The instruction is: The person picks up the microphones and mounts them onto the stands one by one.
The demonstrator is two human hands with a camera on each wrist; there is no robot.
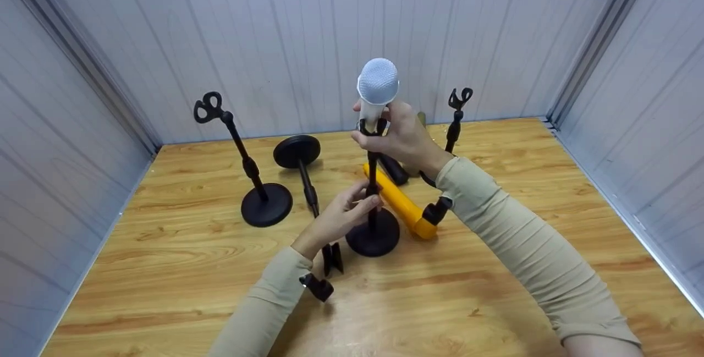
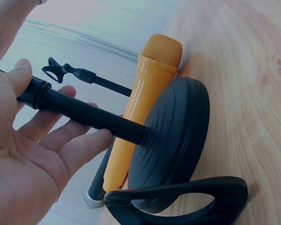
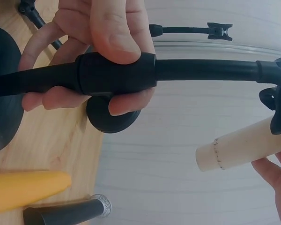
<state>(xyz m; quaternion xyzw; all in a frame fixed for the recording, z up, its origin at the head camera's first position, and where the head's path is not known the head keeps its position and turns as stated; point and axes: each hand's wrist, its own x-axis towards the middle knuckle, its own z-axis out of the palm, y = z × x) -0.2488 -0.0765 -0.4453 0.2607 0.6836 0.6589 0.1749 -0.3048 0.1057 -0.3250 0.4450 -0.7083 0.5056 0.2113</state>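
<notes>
A white microphone (image 1: pixel 378 82) with a pale mesh head sits at the clip on top of a black desk stand (image 1: pixel 373 239), leaning upward. My right hand (image 1: pixel 410 134) holds the microphone and clip from the right, thumb across the front. Lower down, my left hand (image 1: pixel 344 217) grips the stand's pole; the right wrist view shows its thumb and fingers around the thick collar (image 3: pixel 117 72). The microphone's plain tail end (image 3: pixel 208 157) sticks out below the clip there. The stand's round base is upright on the table or just above it; I cannot tell which.
A yellow microphone (image 1: pixel 404 203) lies right of the stand, with a black microphone (image 1: pixel 393 170) behind it. An upright stand (image 1: pixel 267 206) is at left, another stand (image 1: pixel 297 152) lies on its side, and a third (image 1: pixel 454 131) stands behind my right wrist. Walls enclose the wooden table (image 1: pixel 181 269).
</notes>
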